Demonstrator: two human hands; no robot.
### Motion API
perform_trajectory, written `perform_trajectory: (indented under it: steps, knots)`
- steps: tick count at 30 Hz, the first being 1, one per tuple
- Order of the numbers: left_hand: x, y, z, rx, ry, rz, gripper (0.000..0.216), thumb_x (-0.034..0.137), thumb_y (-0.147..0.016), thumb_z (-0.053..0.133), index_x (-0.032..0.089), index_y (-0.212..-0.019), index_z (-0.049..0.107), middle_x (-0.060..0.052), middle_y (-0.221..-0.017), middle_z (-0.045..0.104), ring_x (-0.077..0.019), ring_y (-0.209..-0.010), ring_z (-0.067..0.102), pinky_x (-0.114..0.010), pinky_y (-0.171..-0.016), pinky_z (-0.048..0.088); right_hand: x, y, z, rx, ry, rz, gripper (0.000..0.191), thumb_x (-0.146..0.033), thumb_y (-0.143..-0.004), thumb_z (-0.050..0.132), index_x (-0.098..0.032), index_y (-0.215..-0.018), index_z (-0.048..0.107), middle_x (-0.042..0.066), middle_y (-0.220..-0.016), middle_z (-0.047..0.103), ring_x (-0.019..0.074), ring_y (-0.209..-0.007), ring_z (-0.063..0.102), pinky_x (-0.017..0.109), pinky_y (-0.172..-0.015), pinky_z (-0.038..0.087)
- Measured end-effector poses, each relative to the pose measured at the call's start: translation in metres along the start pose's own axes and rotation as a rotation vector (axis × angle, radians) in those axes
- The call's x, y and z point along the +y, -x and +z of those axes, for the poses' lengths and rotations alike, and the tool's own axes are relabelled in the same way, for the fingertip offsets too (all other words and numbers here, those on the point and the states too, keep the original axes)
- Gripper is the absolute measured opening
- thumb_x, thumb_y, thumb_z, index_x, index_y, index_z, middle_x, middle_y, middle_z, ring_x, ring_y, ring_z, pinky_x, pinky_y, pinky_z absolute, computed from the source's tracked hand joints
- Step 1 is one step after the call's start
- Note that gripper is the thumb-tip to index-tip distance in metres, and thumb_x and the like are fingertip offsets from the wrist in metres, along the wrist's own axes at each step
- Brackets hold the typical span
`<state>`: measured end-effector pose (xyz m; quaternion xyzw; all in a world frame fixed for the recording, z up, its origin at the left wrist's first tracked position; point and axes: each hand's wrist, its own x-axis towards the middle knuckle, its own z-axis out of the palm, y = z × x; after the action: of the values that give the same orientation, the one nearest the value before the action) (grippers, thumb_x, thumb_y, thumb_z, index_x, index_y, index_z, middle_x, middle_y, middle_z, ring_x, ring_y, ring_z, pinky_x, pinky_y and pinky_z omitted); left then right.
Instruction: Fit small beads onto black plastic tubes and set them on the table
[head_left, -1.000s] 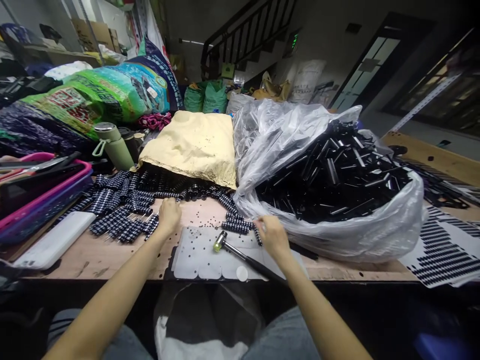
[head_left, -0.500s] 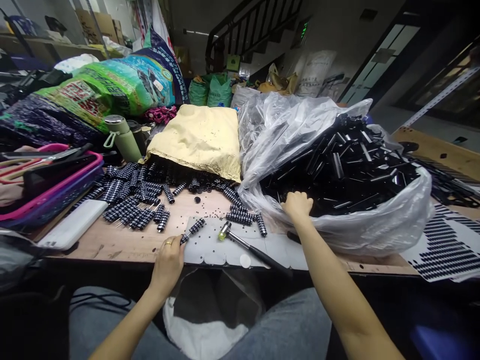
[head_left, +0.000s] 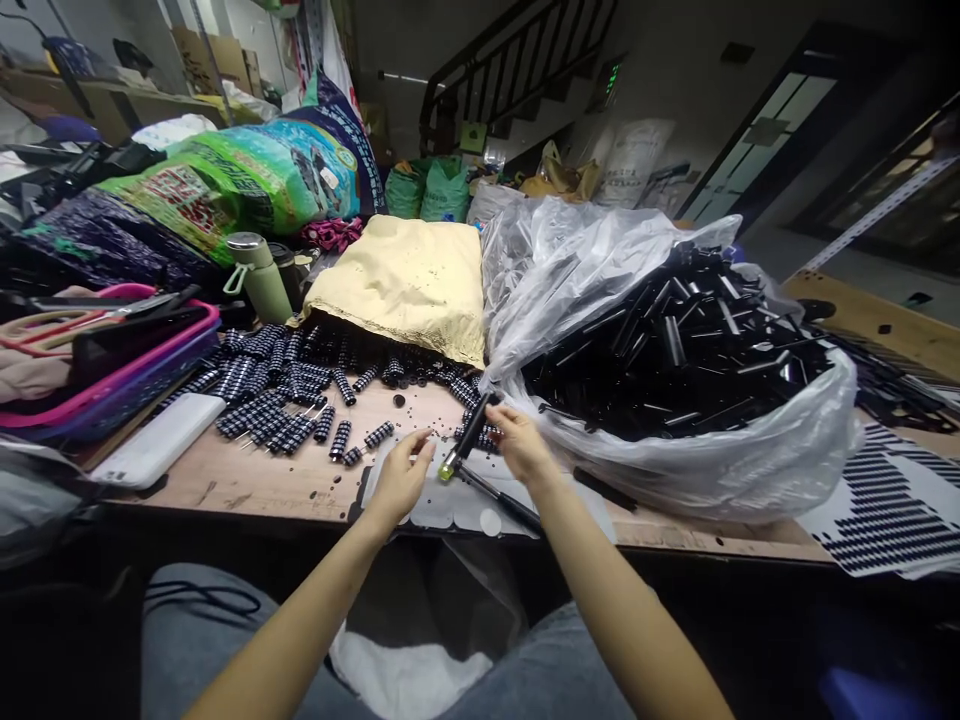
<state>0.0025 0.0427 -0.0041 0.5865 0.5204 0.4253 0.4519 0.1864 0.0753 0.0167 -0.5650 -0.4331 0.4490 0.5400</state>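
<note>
Head view, right hand: the right hand (head_left: 519, 445) is clamped on the upper end of a black tube (head_left: 472, 428), held tilted; whether its low end touches the hammer (head_left: 514, 508) below, I can't tell.
Left hand: apart from the other, the left hand (head_left: 405, 478) is half curled, nothing visible inside it.
Work surface: a pale sheet (head_left: 442, 512) lies under the 2 hands, specked with tiny dark bits, on a scuffed wooden table (head_left: 199, 485).
Beaded rods: black-and-white beaded rods (head_left: 262, 400) heap up left of the left hand.
Cushion: a cream cushion (head_left: 409, 280) sits beyond both hands.
Plastic bag: right of the right hand, a clear bag (head_left: 720, 490) bulges with black pieces.
Far left: past the left hand, a pink basket (head_left: 169, 345) with scissors, and a green flask (head_left: 266, 290).
Room: well beyond the hands, dim, with a stair railing (head_left: 502, 85), green sacks (head_left: 442, 190) and a door (head_left: 765, 135) off right.
</note>
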Motion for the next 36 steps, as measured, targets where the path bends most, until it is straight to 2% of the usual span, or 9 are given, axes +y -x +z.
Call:
perform_trajectory:
  steps: [3, 5, 10, 14, 19, 24, 28, 32, 36]
  knots:
    - [-0.001, -0.015, 0.013, -0.145, 0.230, -0.131, 0.030, 0.039, -0.074, 0.054, 0.011, -0.082, 0.063, -0.007, -0.075, 0.064, -0.0160, -0.066, 0.058, -0.026, -0.058, 0.046, 0.020, 0.011, 0.026, -0.085, -0.060, 0.097, 0.042, -0.055, -0.051, 0.068, -0.017, -0.065, 0.058, 0.001, -0.063, 0.058, 0.0117, -0.059, 0.052, 0.024, -0.052, 0.040]
    - [-0.007, -0.015, 0.014, -0.111, 0.226, -0.127, 0.028, 0.038, -0.071, 0.057, 0.011, -0.070, 0.062, -0.004, -0.063, 0.062, -0.0140, -0.056, 0.056, -0.025, -0.053, 0.045, 0.027, 0.017, 0.031, -0.095, -0.066, 0.132, 0.044, -0.054, -0.051, 0.070, -0.018, -0.073, 0.059, 0.000, -0.067, 0.059, 0.0107, -0.058, 0.053, 0.023, -0.052, 0.041]
    - [-0.018, 0.008, 0.010, 0.250, -0.189, 0.301, 0.020, 0.030, -0.080, 0.048, 0.016, -0.077, 0.063, -0.005, -0.074, 0.064, -0.0166, -0.071, 0.058, -0.029, -0.068, 0.046, 0.022, 0.035, 0.034, -0.231, -0.004, 0.258, 0.052, -0.066, -0.070, 0.046, -0.018, -0.088, 0.055, 0.003, -0.069, 0.061, 0.0124, -0.057, 0.057, 0.023, -0.050, 0.043]
    - [-0.020, 0.009, -0.002, 0.194, -0.460, 0.555, 0.022, 0.023, -0.085, 0.041, 0.017, -0.093, 0.060, -0.008, -0.088, 0.064, -0.0188, -0.086, 0.057, -0.034, -0.078, 0.045, 0.017, 0.041, 0.050, -0.397, 0.325, 0.182, 0.046, -0.056, -0.082, 0.032, -0.017, -0.094, 0.053, 0.005, -0.078, 0.063, 0.0148, -0.070, 0.061, 0.026, -0.061, 0.046]
    - [-0.027, -0.045, -0.053, 0.416, -0.897, 0.223, 0.035, 0.024, -0.086, 0.033, 0.009, -0.110, 0.053, -0.018, -0.095, 0.058, -0.0294, -0.093, 0.051, -0.043, -0.073, 0.043, 0.016, 0.029, 0.065, -0.241, 0.605, 0.048, 0.022, -0.037, -0.079, 0.048, -0.018, -0.088, 0.054, 0.008, -0.089, 0.061, 0.0219, -0.088, 0.056, 0.034, -0.078, 0.040]
    - [-0.040, -0.063, -0.072, 0.239, -1.178, 0.151, 0.024, 0.022, -0.080, 0.042, 0.008, -0.085, 0.061, -0.018, -0.085, 0.057, -0.0322, -0.091, 0.050, -0.041, -0.071, 0.042, 0.007, 0.016, 0.076, -0.185, 0.877, -0.128, 0.038, -0.039, -0.072, 0.060, -0.018, -0.102, 0.052, 0.013, -0.108, 0.054, 0.0300, -0.107, 0.042, 0.042, -0.088, 0.031]
    - [-0.051, -0.030, -0.058, 0.205, -1.186, 0.294, 0.022, 0.021, -0.082, 0.041, 0.011, -0.090, 0.059, -0.014, -0.084, 0.057, -0.0275, -0.083, 0.051, -0.038, -0.071, 0.042, 0.003, -0.007, 0.102, -0.274, 1.076, -0.320, 0.029, -0.038, -0.085, 0.041, -0.018, -0.104, 0.052, 0.012, -0.111, 0.053, 0.0265, -0.108, 0.040, 0.040, -0.089, 0.031]
    - [-0.060, -0.002, -0.059, 0.218, -1.005, 0.377, 0.030, 0.019, -0.086, 0.034, 0.013, -0.112, 0.048, -0.011, -0.088, 0.058, -0.0239, -0.082, 0.054, -0.036, -0.071, 0.044, 0.011, -0.040, 0.129, -0.339, 0.972, -0.270, 0.018, -0.017, -0.080, 0.047, -0.016, -0.096, 0.056, 0.013, -0.110, 0.055, 0.0260, -0.107, 0.041, 0.040, -0.093, 0.029]
    - [-0.061, 0.007, -0.070, 0.329, -0.656, 0.343, 0.026, 0.030, -0.088, 0.037, 0.016, -0.107, 0.048, -0.010, -0.095, 0.059, -0.0207, -0.087, 0.057, -0.031, -0.072, 0.046, 0.019, -0.051, 0.138, -0.384, 0.772, -0.176, 0.020, -0.009, -0.078, 0.044, -0.016, -0.089, 0.059, 0.012, -0.104, 0.057, 0.0229, -0.103, 0.045, 0.038, -0.093, 0.030]
